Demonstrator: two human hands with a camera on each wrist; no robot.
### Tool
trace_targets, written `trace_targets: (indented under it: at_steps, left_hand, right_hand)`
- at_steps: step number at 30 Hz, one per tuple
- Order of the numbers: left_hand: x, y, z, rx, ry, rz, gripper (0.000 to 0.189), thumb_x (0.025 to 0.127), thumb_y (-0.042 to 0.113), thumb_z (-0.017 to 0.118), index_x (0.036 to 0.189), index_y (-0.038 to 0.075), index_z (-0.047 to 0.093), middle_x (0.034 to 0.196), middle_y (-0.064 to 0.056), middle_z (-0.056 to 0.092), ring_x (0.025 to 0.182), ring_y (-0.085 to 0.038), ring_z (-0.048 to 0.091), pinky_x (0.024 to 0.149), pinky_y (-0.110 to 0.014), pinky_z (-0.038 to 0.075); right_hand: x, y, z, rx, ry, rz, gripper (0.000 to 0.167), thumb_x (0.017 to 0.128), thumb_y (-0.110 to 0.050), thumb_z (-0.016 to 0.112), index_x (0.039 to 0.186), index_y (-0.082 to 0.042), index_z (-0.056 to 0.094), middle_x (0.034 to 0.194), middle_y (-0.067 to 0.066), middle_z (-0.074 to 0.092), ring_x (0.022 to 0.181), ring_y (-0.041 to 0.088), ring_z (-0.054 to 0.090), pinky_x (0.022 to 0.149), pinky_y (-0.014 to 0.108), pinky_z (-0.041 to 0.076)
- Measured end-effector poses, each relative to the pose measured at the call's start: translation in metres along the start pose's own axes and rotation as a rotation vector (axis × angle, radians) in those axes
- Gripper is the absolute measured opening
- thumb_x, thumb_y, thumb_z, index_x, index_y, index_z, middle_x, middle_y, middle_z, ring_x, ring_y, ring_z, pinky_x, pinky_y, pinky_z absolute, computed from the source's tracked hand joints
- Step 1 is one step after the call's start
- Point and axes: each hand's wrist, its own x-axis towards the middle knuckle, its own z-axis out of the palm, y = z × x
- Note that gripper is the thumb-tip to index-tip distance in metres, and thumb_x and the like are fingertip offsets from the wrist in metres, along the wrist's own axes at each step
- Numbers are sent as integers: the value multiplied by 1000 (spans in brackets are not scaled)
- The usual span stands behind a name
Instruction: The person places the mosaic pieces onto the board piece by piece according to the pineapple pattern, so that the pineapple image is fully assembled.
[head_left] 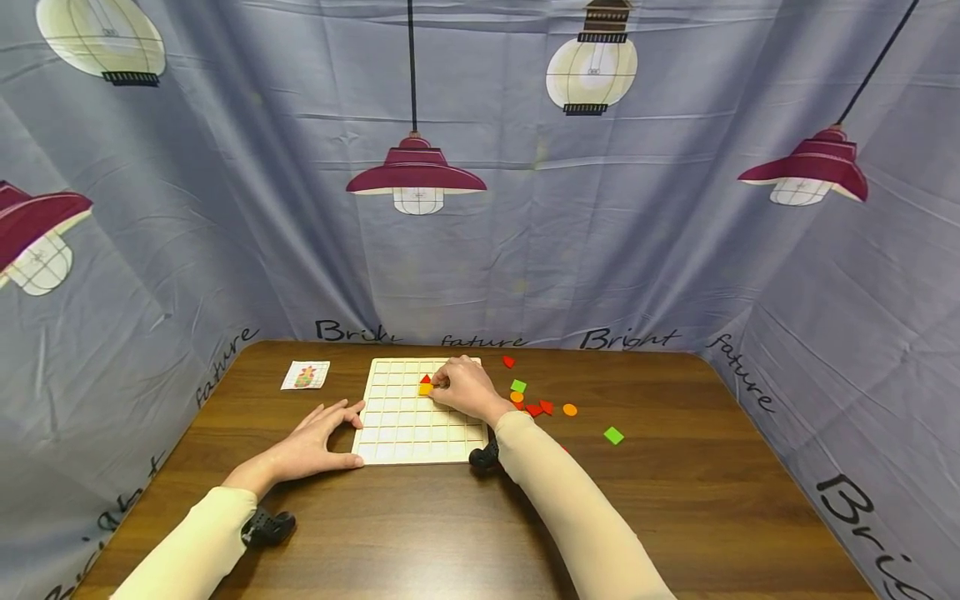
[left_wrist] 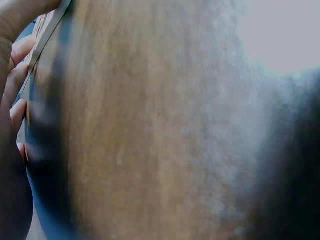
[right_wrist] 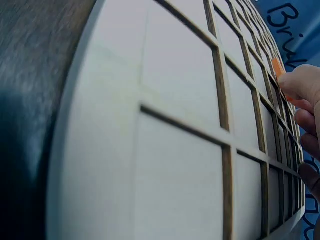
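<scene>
A pale grid board (head_left: 405,429) lies on the table. My left hand (head_left: 318,442) rests at its left edge, thumb by the near corner and fingers farther up; in the left wrist view, fingers (left_wrist: 19,75) touch the board's edge. My right hand (head_left: 467,388) reaches over the far part of the board and pinches a yellow-orange square tile (head_left: 425,389) at its fingertips. Just beyond that tile, a red triangle tile (head_left: 426,379) sits on the board. In the right wrist view, the thumb partly covers the orange tile (right_wrist: 277,66).
Right of the board lie loose tiles: several red ones (head_left: 546,407), two green diamonds (head_left: 613,435) and two orange rounds (head_left: 570,410). The right forearm partly hides that area. A small picture card (head_left: 305,375) lies at the back left. Printed cloth (head_left: 480,275) surrounds the table.
</scene>
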Motion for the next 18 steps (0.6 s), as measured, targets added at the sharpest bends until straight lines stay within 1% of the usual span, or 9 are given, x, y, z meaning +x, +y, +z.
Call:
trace_targets:
  at_steps: [5,8,12,18]
  left_hand:
    - [1,0,0,2,2,2,50,83,50,82,113,20,56,160,-14,41,150,-45,26,119,-67,5]
    - [2,0,0,1,5,5,51,82,50,83,113,19,57,160,-14,41,149,-45,26,120,-67,5]
    - [2,0,0,-2,8,7,50,82,49,83,113,20,56,160,-14,41,150,-45,26,119,-67,5]
    - [1,0,1,-2,7,2,51,82,49,83,113,19,56,159,-14,42,149,-46,26,120,-67,5]
  right_hand:
    - [0,-1,-1,3,-2,5,17,91,-32,76,103,-21,79,95,-11,66,90,11,54,81,28,46]
    - [1,0,-1,-5,-3,-8,17,92,-33,77,104,-21,79,94,-12,66,88,11,53,79,28,45]
    - [2,2,-1,-19,4,-31,17,92,-34,77,104,-22,80,91,-12,65,86,9,53,79,27,43]
    - [0,4,1,11,-12,-14,15,93,-34,76,105,-26,81,92,-14,64,86,9,51,77,26,44]
